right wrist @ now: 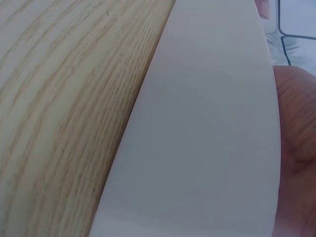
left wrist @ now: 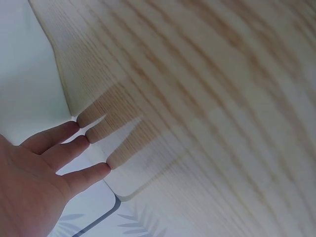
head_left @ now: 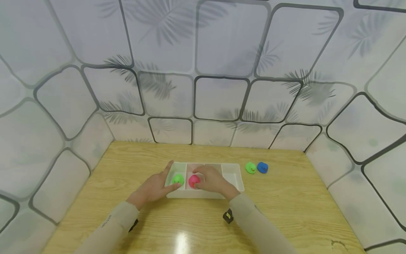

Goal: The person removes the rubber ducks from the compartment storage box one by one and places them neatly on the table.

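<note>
Right hand point(head_left: 211, 178) pinched a pink duck point(head_left: 193, 180) in a white tray point(head_left: 196, 194), second slot from left; left hand point(head_left: 154, 186), fingers straight, touched the tray's left end.
Sleeve lettering point(head_left: 106, 221) was illegible; one green duck point(head_left: 177, 179) sat leftmost, another green duck point(head_left: 250, 168) outside beside a blue duck point(head_left: 262, 167).

A small booth-like nook, home or workplace unclear: walls point(head_left: 222, 38) patterned with leaves and outlined blocks enclose a wood-grain tabletop point(head_left: 301, 197) on three sides.
</note>
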Demonstrator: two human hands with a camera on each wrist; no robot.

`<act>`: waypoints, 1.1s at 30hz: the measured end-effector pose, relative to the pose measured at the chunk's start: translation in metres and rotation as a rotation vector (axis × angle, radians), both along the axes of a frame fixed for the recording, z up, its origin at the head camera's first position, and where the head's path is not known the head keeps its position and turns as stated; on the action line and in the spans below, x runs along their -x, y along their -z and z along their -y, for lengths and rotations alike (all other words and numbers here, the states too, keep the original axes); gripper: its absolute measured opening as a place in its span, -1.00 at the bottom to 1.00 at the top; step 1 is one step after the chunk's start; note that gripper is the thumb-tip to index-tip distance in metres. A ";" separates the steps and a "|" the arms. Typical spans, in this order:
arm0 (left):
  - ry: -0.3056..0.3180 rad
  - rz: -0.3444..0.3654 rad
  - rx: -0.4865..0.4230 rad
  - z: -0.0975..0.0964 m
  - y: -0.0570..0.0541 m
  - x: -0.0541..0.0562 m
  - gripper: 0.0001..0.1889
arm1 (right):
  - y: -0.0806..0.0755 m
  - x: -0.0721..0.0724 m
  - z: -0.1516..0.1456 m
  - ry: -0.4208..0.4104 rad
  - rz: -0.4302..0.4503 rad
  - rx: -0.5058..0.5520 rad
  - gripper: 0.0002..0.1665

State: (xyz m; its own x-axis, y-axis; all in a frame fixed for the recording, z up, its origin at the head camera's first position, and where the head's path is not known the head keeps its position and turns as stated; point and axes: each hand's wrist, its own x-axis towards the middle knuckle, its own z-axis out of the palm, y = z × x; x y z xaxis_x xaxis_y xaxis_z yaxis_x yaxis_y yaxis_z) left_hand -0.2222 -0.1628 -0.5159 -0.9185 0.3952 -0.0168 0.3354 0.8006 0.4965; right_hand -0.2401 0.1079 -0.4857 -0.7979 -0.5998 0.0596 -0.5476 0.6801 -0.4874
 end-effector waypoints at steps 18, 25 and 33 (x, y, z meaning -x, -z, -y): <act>0.008 -0.011 -0.010 0.001 0.002 0.000 0.11 | -0.005 0.007 0.011 -0.038 -0.056 -0.228 -0.43; 0.013 -0.006 -0.015 0.000 0.000 0.001 0.12 | -0.006 0.007 0.012 -0.038 -0.073 -0.230 -0.47; 0.016 0.005 -0.016 0.000 -0.002 0.000 0.12 | -0.001 0.009 0.013 -0.032 -0.080 -0.205 -0.54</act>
